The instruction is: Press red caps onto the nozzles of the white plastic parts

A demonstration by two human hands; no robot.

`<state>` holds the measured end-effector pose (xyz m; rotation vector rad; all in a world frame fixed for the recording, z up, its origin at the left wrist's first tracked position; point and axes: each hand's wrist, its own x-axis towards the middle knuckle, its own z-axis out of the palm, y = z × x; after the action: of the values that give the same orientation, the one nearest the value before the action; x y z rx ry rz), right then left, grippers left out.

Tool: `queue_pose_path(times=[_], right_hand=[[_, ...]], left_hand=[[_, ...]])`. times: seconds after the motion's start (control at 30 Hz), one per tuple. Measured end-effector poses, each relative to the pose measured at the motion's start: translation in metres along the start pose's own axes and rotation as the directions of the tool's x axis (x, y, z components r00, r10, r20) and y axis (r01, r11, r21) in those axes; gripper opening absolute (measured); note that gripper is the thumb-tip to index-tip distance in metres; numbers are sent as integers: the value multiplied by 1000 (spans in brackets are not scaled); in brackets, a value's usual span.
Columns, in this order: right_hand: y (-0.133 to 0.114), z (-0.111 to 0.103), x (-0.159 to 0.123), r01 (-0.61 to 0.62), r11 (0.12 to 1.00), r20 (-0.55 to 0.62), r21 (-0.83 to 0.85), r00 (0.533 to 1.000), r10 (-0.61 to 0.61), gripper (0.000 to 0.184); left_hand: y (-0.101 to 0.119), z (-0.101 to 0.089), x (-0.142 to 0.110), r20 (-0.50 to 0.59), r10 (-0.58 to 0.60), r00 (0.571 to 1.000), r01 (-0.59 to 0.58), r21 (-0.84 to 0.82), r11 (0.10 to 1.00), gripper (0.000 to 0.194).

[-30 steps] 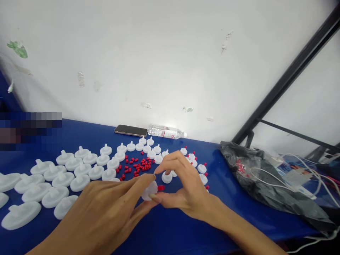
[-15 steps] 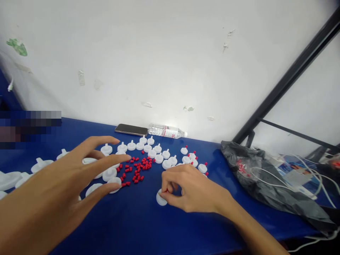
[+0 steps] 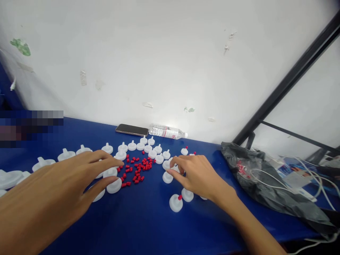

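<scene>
White stemmed discs [image 3: 175,205], small red caps [image 3: 124,175]
Left hand [image 3: 66,184] has grip apart; for right hand [image 3: 198,175], I cannot tell.

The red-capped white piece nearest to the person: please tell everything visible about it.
The white piece is round and plastic-looking, with a small red cap towards its upper right in the view. It rests on the blue table, beside another disc. The right hand is apart from it.

A white wall [image 3: 159,53], seemingly tape-marked, backs a blue table [image 3: 138,225].
</scene>
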<state>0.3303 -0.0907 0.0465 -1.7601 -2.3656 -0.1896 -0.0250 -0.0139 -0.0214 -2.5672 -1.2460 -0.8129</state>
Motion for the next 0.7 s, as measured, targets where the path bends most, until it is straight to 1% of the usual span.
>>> queue_pose_path(times=[0.07,0.1,0.13,0.2,0.27,0.33,0.4,0.47,0.5,0.53,0.6,0.63,0.7], right_hand=[[1,2,1,23,999,17,24,1000,-24,18],[1,2,1,37,998,5,57,999,-37,20],[0,3,0,51,993,-23,109,999,-49,21],[-5,3,-2,107,959,-112,261,991,-80,24],[-13,5,-5,194,887,-226,419,968,-105,28],[-22,7,-8,294,801,-332,521,935,-128,29],[-30,9,-10,368,733,-404,572,904,-140,26],[-33,12,-10,388,711,-428,586,894,-136,24],[-33,13,-9,381,725,-433,573,892,-127,26],[-32,14,-8,369,757,-440,540,890,-121,29],[-26,15,-5,335,843,-434,420,890,-137,39],[-22,16,-4,321,879,-407,352,898,-165,44],[-15,17,-1,306,917,-283,254,930,-232,52]], left_hand=[[9,-3,2,36,36,999,-38,39,999,58],[17,-4,4,35,68,997,-69,37,997,59],[25,-5,6,20,105,994,-105,29,994,60],[47,-6,9,-67,171,983,-170,24,985,65],[71,-5,10,-161,237,958,-233,42,971,76],[90,-5,11,-198,288,937,-290,17,957,79],[100,-8,13,-218,300,929,-320,-65,945,79],[100,-13,18,-230,279,932,-316,-142,938,78],[97,-16,21,-235,265,935,-305,-154,940,77],[91,-19,24,-235,255,938,-294,-150,944,73],[77,-23,29,-242,220,945,-256,-130,958,62],[70,-24,30,-245,194,950,-230,-129,965,55],[57,-27,29,-226,135,965,-170,-145,975,42]])
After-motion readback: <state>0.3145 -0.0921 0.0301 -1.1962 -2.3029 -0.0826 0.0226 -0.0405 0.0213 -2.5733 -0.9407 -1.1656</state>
